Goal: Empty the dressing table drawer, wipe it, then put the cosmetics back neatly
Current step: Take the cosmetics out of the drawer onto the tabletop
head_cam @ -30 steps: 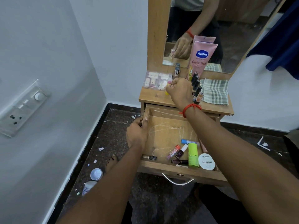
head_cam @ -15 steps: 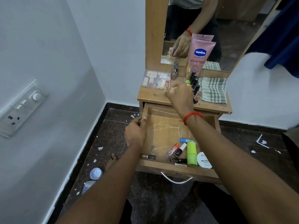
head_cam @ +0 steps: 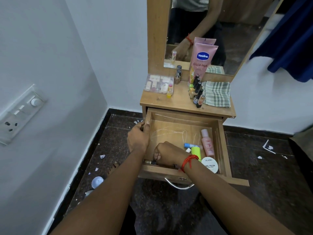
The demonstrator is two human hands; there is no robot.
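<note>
The wooden drawer (head_cam: pixel 170 131) of the dressing table stands pulled out. My left hand (head_cam: pixel 138 137) grips its left wall. My right hand (head_cam: pixel 166 153) is down inside the front of the drawer, its fingers curled over small cosmetics that it hides. Still lying in the drawer are a pink bottle (head_cam: pixel 207 144), a green tube (head_cam: pixel 196 152), a blue-capped tube (head_cam: pixel 187 145), a round white nail polish jar (head_cam: pixel 209 164) and a small dark bottle (head_cam: pixel 150 161) at the front left.
On the tabletop (head_cam: pixel 183 102) stand a Vaseline tube (head_cam: pixel 202 60), a row of nail polish bottles (head_cam: pixel 197 89), a checked cloth (head_cam: pixel 217 94), a clear plastic box (head_cam: pixel 157 83) and a yellow lip balm (head_cam: pixel 169 90). A white lid (head_cam: pixel 97 181) and paper scraps lie on the dark floor.
My right hand left the yellow lip balm standing on the tabletop and came down into the front of the drawer. My left hand stayed on the drawer's left wall.
</note>
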